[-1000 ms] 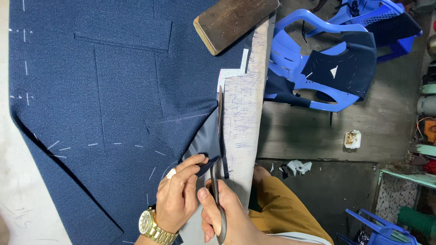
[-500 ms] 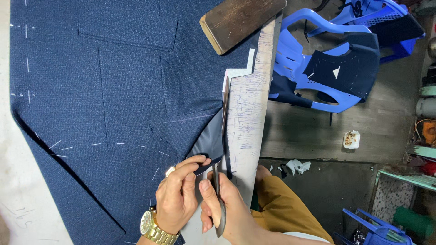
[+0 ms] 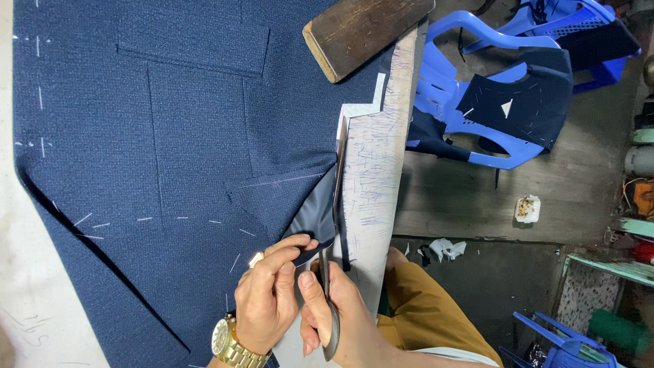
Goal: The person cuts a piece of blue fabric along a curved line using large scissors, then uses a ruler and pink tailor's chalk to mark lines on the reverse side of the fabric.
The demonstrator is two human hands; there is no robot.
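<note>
My left hand point(image 3: 267, 300) pinches the folded edge of the navy cloth point(image 3: 170, 136) near the table's point(image 3: 371, 170) edge. My right hand point(image 3: 340, 310) grips scissors point(image 3: 330, 300) (blades against that fold).

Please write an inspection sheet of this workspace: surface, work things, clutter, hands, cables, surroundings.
Surface: pale table, edge board covered in pen marks.
Work things: navy jacket panel with chalk dashes and pocket flap; scissors at its folded edge.
Clutter: wooden block on the panel's top.
Hands: left hand, gold watch, pinches the fabric; right hand holds the scissors.
Cables: wires at far right.
Surroundings: blue plastic chairs bearing cut navy pieces, paper scraps on the floor.
</note>
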